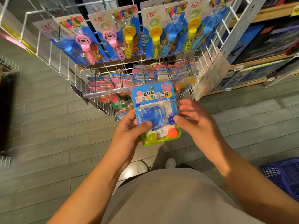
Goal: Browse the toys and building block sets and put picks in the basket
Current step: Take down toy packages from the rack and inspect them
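I hold a blue blister card toy pack (pixel 153 101) in front of me, with a blue sticky hand, a green ball and an orange ball under the plastic. My left hand (pixel 129 131) grips its lower left edge, thumb across the front. My right hand (pixel 194 122) pinches the pack's right edge, thumb on the blister, the other fingers spread behind. A purple plastic basket (pixel 284 177) sits on the floor at the lower right, apart from both hands.
A white wire display rack (pixel 68 68) stands straight ahead. Bubble wand packs (pixel 124 36) hang in its upper row and more sticky hand packs (pixel 123 81) lower down. Wooden shelves with boxed sets (pixel 267 46) run along the right. My shoes (pixel 142 167) stand on grey floorboards.
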